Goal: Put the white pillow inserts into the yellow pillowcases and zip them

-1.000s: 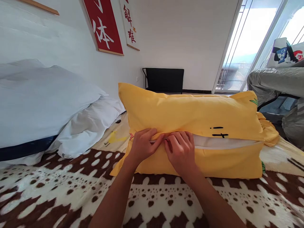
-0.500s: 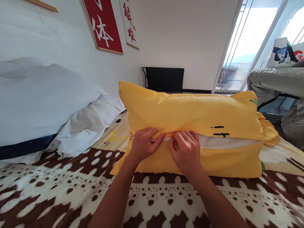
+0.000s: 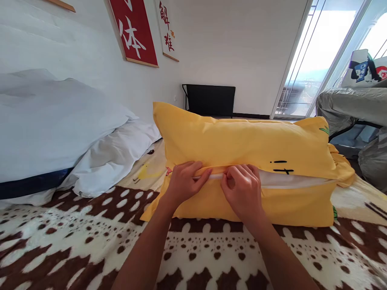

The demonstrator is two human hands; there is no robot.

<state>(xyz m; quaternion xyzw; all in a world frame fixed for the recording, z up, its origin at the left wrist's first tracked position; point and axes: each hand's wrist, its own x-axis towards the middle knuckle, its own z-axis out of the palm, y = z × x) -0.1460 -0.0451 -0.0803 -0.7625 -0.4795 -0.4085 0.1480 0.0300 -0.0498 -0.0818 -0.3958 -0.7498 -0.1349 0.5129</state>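
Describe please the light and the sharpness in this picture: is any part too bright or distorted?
Head view: the window at the right is overexposed to white; the yellow pillow and both hands, left hand and right hand, are evenly lit and sharp; the window frame leans, a wide-angle distortion.

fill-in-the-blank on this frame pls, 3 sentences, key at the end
1. Both hands pinch the zip seam of the plump ____ fabric pillowcase.
2. Right of the right hand, the open seam shows a ____ inner pillow.
3. The left hand grips the seam on the side that is already ____.

Missing words: yellow; white; closed
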